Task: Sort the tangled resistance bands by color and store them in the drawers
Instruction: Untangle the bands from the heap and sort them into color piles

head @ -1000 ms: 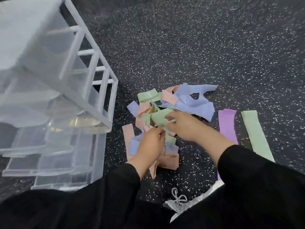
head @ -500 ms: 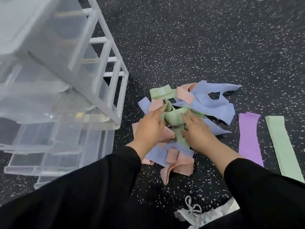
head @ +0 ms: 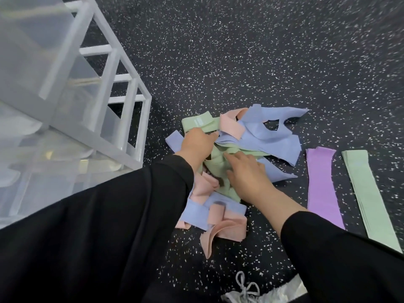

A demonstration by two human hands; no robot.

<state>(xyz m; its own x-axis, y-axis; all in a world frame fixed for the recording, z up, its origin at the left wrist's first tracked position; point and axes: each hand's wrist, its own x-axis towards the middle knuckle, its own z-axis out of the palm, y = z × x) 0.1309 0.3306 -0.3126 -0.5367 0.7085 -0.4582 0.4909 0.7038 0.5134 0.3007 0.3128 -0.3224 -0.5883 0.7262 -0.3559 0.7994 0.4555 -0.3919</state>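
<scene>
I can read no text, number or brand anywhere here. The green band at the far edge of the pile carries a small pale patch that could be a label, but it is too blurred for me to make out any letters. The folded green band lying on the right has a faint lighter mark near its far end, equally unreadable.

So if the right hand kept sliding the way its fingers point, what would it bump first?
The right hand points up-left across the pile, so it would likely meet the green band under its fingertips first, then the left hand, though depth is unclear.
</scene>
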